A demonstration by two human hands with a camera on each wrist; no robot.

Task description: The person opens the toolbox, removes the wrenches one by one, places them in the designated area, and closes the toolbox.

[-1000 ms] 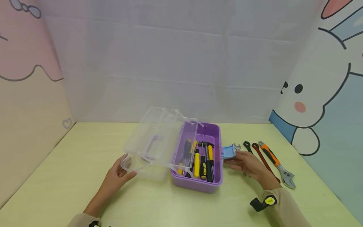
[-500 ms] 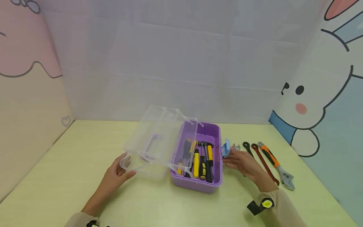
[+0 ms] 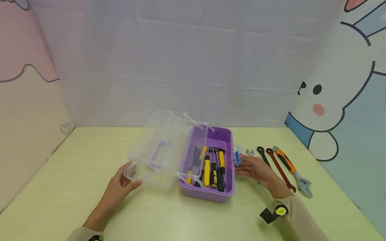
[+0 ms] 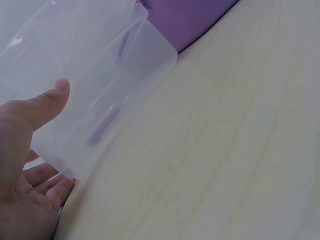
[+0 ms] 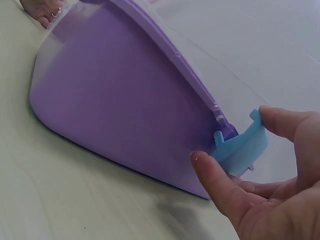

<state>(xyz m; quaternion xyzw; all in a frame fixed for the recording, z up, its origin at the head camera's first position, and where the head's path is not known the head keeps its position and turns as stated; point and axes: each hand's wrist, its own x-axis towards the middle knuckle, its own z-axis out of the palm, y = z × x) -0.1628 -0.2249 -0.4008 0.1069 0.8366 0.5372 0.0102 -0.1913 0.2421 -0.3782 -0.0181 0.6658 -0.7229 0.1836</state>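
Observation:
A purple toolbox (image 3: 208,194) stands on the table with its clear lid (image 3: 156,140) swung over to the left. My left hand (image 3: 119,185) holds the lid's outer edge, thumb on the near side and fingers under the rim, as the left wrist view shows. At the box's right side my right hand (image 3: 257,170) pinches the light-blue latch (image 5: 242,150), thumb at its upper end and a finger near its lower part. Inside the box lie a hammer (image 3: 219,170) and several yellow-and-black screwdrivers (image 3: 206,172), some seen through the lid.
Right of the box lie a black wrench (image 3: 263,154), a red wrench (image 3: 280,169) and an adjustable wrench (image 3: 292,169) with an orange-and-black handle. A silver wrench (image 3: 249,152) is partly hidden behind my right hand. A pale curtain (image 3: 181,67) hangs behind the table (image 3: 90,157).
My right hand has tipped the blue latch from sticking out nearly flat to standing more upright against the box side. My left hand stays at the lid's edge. The head view has shifted slightly.

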